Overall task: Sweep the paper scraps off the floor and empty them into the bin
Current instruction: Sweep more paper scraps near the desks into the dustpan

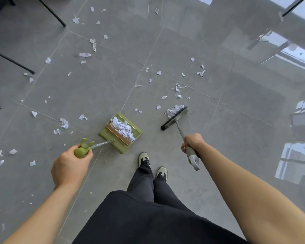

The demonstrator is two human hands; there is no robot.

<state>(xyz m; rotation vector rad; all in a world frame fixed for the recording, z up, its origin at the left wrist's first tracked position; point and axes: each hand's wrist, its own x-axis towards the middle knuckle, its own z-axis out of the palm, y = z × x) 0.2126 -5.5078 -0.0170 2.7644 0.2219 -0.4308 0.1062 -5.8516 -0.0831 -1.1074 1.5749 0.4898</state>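
Your left hand is wrapped round the green grip of the dustpan, and your right hand is closed on the grey broom handle.

The pan sits on the floor by your feet, already heaped with crumpled paper. Tip it while moving and those light pieces will probably spill back out.

The stiff dark bristles have a small wad of paper scraps bunched against them. A fast stroke on the glossy grey floor tiles could scatter them, since thin torn paper slides easily.

No bin is in view.
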